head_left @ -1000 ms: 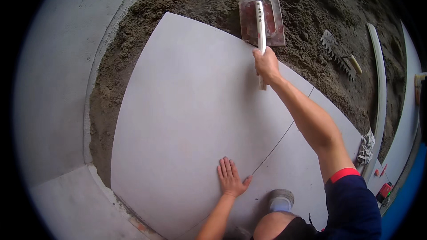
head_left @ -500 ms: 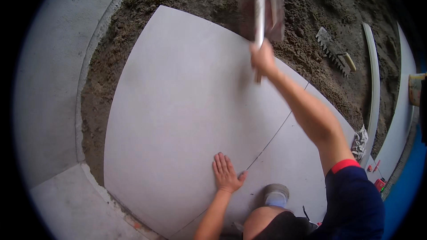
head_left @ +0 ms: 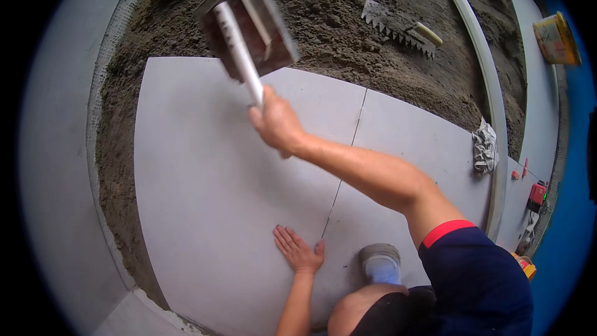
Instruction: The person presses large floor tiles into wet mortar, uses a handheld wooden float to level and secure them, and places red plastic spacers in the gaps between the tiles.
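While in hand (head_left: 278,121), paddle (head_left: 247,25) farther left

A person's left hand (head_left: 300,252) lies palm down on a large grey floor tile (head_left: 205,180), beside its right-hand seam. Over that tile, the right hand (head_left: 278,123) grips the white handle of a square-plated tamper (head_left: 252,31), its plate slanting across the tile's far edge. Beyond the tile spreads rough mortar (head_left: 323,18); a notched trowel (head_left: 401,28) lies there, beyond and right of it. Farther right of the tile are a crumpled cloth (head_left: 485,147), a long pale straightedge (head_left: 476,34) and a yellow bucket (head_left: 555,39).
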The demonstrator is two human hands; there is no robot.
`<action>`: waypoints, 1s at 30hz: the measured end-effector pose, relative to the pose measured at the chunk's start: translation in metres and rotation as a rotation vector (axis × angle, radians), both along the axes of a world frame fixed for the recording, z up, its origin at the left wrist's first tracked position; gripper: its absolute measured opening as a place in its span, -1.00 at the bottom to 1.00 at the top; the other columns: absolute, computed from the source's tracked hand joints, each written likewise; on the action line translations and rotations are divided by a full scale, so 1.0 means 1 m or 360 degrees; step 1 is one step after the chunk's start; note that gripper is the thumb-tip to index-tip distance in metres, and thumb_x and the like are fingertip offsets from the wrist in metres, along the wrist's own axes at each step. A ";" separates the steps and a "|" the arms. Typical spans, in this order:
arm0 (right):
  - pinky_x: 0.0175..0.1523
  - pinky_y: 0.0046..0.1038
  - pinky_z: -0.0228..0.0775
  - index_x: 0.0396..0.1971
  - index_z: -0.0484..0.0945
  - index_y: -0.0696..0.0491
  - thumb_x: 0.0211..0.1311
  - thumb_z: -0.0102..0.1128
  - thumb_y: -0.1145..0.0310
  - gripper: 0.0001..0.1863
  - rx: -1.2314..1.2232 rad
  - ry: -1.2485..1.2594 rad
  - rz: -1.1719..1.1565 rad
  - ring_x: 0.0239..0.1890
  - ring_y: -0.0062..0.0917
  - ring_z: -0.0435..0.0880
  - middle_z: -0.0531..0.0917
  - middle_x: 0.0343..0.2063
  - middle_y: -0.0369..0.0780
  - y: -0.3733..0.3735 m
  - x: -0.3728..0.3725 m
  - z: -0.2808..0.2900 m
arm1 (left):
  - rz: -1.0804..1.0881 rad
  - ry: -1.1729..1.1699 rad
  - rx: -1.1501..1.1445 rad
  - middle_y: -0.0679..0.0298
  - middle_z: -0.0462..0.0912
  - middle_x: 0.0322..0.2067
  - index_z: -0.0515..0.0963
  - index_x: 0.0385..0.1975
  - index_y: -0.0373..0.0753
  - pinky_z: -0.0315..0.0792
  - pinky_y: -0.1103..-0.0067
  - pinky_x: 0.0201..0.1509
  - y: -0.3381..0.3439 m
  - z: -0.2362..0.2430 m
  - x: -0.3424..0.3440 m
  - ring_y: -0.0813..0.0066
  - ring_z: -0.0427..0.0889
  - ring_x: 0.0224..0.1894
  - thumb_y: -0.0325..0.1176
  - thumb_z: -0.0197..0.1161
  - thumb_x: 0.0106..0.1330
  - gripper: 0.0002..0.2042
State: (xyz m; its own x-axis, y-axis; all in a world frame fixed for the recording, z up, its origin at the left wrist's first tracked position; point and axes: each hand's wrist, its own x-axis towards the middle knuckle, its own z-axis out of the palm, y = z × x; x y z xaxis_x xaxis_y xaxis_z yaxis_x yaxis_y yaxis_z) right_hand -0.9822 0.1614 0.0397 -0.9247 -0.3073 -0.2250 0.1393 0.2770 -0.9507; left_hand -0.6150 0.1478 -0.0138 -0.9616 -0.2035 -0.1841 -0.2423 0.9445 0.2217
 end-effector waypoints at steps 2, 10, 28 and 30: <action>-0.10 0.01 0.47 -0.05 0.31 0.27 0.35 0.05 0.30 -0.64 0.0050 -0.0095 0.0199 -0.25 0.11 0.64 0.62 -0.31 0.20 0.003 0.018 0.020 | -0.0024 0.0004 0.0006 -0.32 -0.17 0.46 -0.20 0.44 -0.52 -0.25 0.02 0.53 0.003 0.002 -0.005 -0.30 -0.18 0.51 0.17 -0.03 0.35 -0.05; 0.00 -0.06 0.47 -0.03 0.48 0.20 0.42 0.03 0.14 -0.60 0.0096 -0.0175 0.0992 -0.08 0.00 0.64 0.65 -0.18 0.10 0.007 0.074 0.009 | -0.0039 -0.0009 -0.0027 -0.33 -0.14 0.45 -0.17 0.42 -0.56 -0.17 0.01 0.52 0.000 -0.003 0.004 -0.33 -0.16 0.50 0.10 -0.04 0.35 -0.10; 0.10 -0.24 0.43 -0.13 0.66 0.01 0.14 0.06 0.34 -0.68 0.0857 0.0348 0.0014 -0.05 -0.14 0.60 0.61 -0.13 -0.08 0.238 -0.040 -0.063 | -0.0037 0.0062 -0.0027 -0.31 -0.09 0.44 -0.04 0.39 -0.58 -0.14 0.03 0.52 0.004 0.000 0.004 -0.30 -0.12 0.50 0.02 0.06 0.31 -0.14; 0.11 -0.24 0.43 -0.15 0.67 0.02 0.13 0.06 0.33 -0.69 0.0857 0.0346 -0.0014 -0.03 -0.13 0.60 0.61 -0.11 -0.06 0.244 -0.036 -0.067 | -0.0039 0.0077 -0.0040 -0.30 -0.08 0.44 -0.02 0.38 -0.58 -0.15 0.04 0.52 0.006 0.001 0.004 -0.28 -0.12 0.50 0.02 0.06 0.30 -0.14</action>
State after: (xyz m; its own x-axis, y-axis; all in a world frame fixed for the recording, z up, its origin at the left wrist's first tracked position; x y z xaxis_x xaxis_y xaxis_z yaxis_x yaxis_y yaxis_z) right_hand -1.0179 0.4058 -0.0277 -0.9691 -0.1944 -0.1519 -0.0391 0.7291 -0.6833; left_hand -0.6113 0.1539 -0.0128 -0.9740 -0.1835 -0.1326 -0.2084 0.9555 0.2086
